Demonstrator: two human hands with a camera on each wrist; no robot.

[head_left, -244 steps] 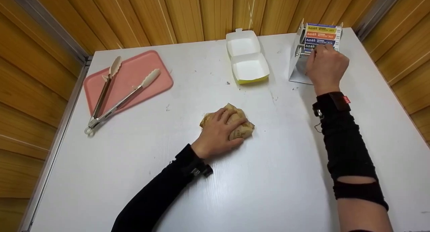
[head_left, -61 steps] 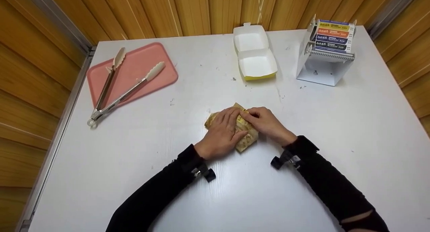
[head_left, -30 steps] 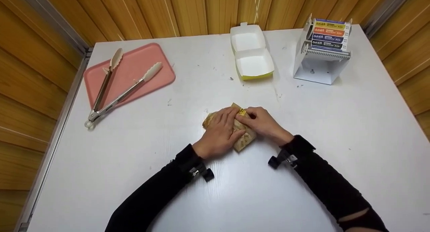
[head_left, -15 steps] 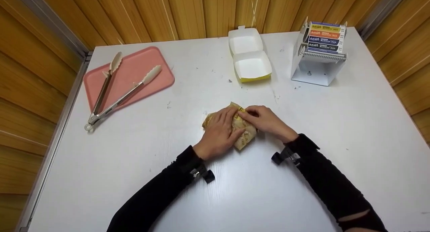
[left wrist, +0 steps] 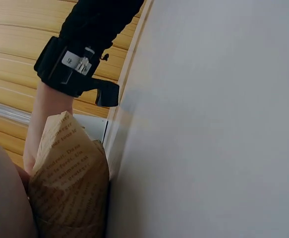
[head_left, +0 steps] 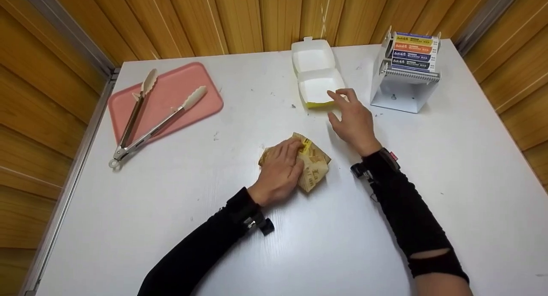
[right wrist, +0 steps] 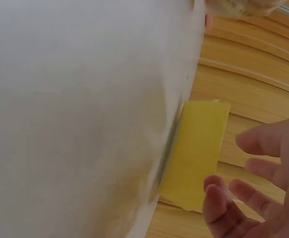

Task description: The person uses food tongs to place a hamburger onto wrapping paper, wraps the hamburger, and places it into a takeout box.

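A bundle wrapped in printed brown paper (head_left: 317, 169), shaped like a wrapped burger, lies on the white table. A yellow sticker (head_left: 305, 146) sits on its upper part. My left hand (head_left: 277, 172) rests over the left side of the bundle, fingers laid together across the top and fingertips beside the sticker. Part of the bundle is hidden beneath that hand. Fingers spread and holding nothing, my right hand (head_left: 354, 122) hovers at the front right corner of a clamshell box (head_left: 321, 104), white inside and yellow outside, with its lid raised. The right wrist view shows the box's yellow wall (right wrist: 196, 153) beside the fingers.
A white label dispenser (head_left: 398, 92) with yellow, orange, blue and black label rows stands at the back right. At the left, tongs (head_left: 147, 131) with pale tips lie spread across a pink tray (head_left: 171, 84). Wood-look panels (head_left: 239, 19) enclose the table's back and sides.
My right hand has moved from the dispenser to the bundle, worked at the sticker there, then let go and lifted toward the box. My left hand has stayed on the bundle.
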